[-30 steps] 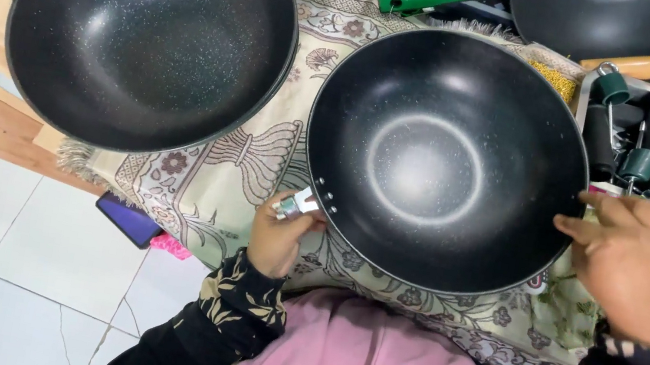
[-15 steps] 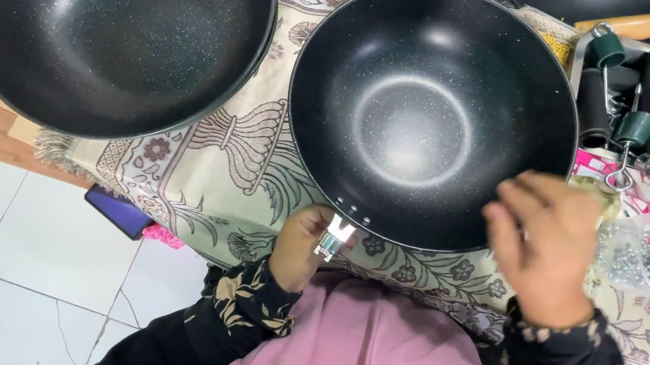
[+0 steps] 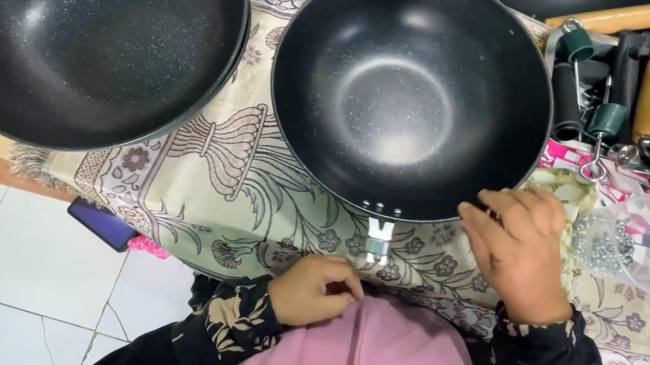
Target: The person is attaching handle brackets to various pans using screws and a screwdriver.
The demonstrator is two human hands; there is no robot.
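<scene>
While right hand (image 3: 520, 250) rests loosely open at black wok (image 3: 411, 91) rim, left hand (image 3: 316, 289) sits clenched, empty; handle bracket (image 3: 378, 237) likely needs a handle fitted next.

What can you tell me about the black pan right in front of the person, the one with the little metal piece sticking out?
The black wok is round and deep, with a dark, finely speckled coating that shines at its flat centre. It sits upright on the patterned cloth, mouth up and empty. A small metal bracket juts from its near rim, fixed by rivets, with no handle on it. The right hand rests at its near right rim; the left hand lies close below the bracket, apart from it.
</scene>
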